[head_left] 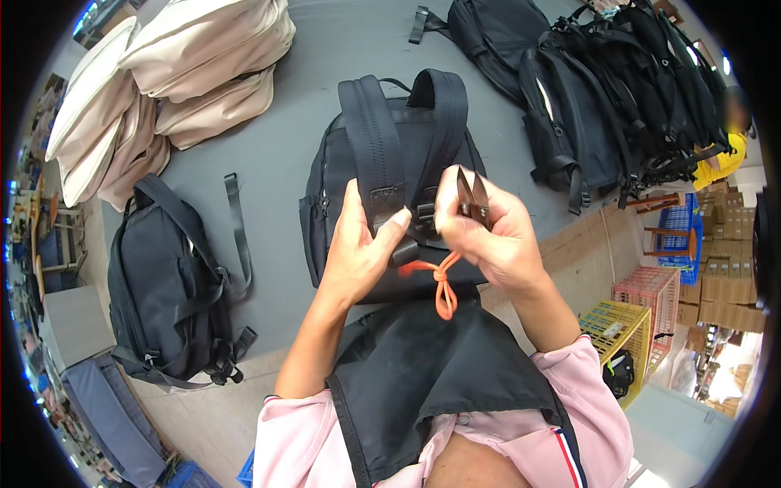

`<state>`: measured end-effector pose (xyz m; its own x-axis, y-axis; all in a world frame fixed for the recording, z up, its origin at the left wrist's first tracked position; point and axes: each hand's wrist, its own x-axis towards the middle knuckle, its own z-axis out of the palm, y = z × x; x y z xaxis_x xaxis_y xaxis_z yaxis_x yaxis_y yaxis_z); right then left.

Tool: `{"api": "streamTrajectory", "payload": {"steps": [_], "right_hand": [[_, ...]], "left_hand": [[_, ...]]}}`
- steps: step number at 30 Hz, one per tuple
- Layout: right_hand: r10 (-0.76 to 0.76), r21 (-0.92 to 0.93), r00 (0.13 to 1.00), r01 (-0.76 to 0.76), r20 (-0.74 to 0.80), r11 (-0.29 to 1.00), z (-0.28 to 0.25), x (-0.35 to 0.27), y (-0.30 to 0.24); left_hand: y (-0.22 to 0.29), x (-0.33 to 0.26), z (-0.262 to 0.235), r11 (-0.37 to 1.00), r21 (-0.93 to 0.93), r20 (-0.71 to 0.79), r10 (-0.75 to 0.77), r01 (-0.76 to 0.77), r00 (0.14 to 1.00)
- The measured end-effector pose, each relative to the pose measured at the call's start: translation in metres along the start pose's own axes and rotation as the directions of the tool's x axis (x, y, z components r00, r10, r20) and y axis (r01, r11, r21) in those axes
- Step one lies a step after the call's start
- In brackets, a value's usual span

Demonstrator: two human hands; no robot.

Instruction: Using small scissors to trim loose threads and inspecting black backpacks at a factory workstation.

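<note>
Fingers of left hand (358, 248) pinching padded black strap (376, 146), right hand (488, 232) gripping metal snips (472, 198)

A grey tabletop (277, 154) carries backpacks – one black backpack (390, 163) in the middle, another black one (167, 285) at the left edge, beige bags (171, 73) stacked far left, black backpacks (602, 98) piled far right

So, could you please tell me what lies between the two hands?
In the head view, between the left hand and right hand: the black backpack's strap buckle and an orange cord.
</note>
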<state>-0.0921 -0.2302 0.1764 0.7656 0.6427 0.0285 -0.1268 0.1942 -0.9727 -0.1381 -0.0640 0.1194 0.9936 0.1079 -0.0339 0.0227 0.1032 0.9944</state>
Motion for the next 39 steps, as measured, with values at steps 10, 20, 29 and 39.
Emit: {"api": "streamTrajectory", "payload": {"steps": [10, 20, 29, 39], "right_hand": [[-0.303, -0.759, 0.929, 0.039, -0.212, 0.650, -0.014, -0.006, 0.038], [-0.394, -0.872, 0.908, 0.073, -0.142, 0.485, -0.009, -0.001, 0.037], [-0.590, -0.983, 0.806, 0.137, 0.041, 0.118, -0.011, -0.001, 0.041], [-0.549, -0.950, 0.833, 0.116, -0.065, 0.288, -0.005, -0.003, 0.042]], "left_hand": [[0.004, 0.000, 0.002, 0.979, -0.170, 0.211, -0.076, 0.114, 0.974], [0.005, 0.000, 0.010, 0.992, -0.107, 0.200, -0.045, 0.067, 0.979], [0.008, 0.000, 0.011, 0.966, -0.230, 0.195, -0.076, 0.120, 0.978], [0.004, -0.004, 0.005, 0.936, -0.294, 0.233, -0.124, 0.191, 0.965]]}}
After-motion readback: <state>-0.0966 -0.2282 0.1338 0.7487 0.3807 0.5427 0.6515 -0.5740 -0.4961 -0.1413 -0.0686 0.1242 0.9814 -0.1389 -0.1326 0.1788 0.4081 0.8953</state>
